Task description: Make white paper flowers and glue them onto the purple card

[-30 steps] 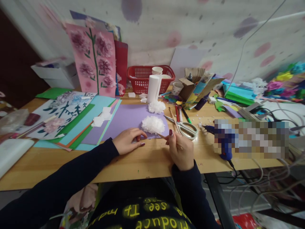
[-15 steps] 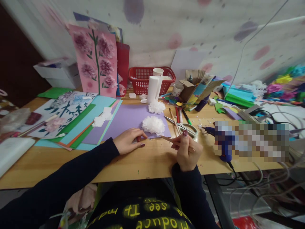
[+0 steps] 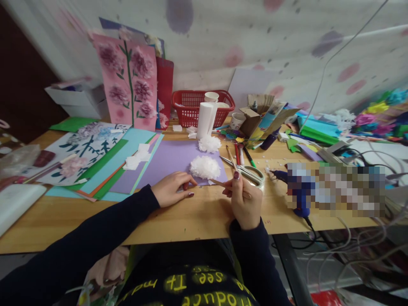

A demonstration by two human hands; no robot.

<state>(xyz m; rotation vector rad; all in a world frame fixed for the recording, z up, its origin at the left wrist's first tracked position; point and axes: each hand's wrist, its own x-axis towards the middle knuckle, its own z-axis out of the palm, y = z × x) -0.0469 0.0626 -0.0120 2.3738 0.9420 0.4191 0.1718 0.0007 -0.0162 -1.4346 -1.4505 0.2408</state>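
Note:
My right hand (image 3: 245, 199) grips a thin wooden stick (image 3: 219, 183), whose tip meets a small white piece at the near edge of the purple sheet (image 3: 165, 159). Just beyond the tip sits a fluffy white paper flower (image 3: 205, 167); a second white flower (image 3: 209, 143) lies behind it. My left hand (image 3: 174, 189) rests at the sheet's near edge, left of the nearer flower, fingers apart and nothing in them. Scissors (image 3: 251, 173) lie partly behind my right hand, beside a brush and several markers (image 3: 249, 157).
A blue glue gun (image 3: 301, 191) lies on the right with its cable. Coloured sheets (image 3: 105, 170) cover the left. Farther back stand a white paper roll (image 3: 204, 121), a red basket (image 3: 188, 108), a paper cup (image 3: 236, 120) and a pink flower picture (image 3: 117, 85).
My right hand has moved slightly left with the stick, bringing its tip closer to the nearer flower. My left hand has stayed in place.

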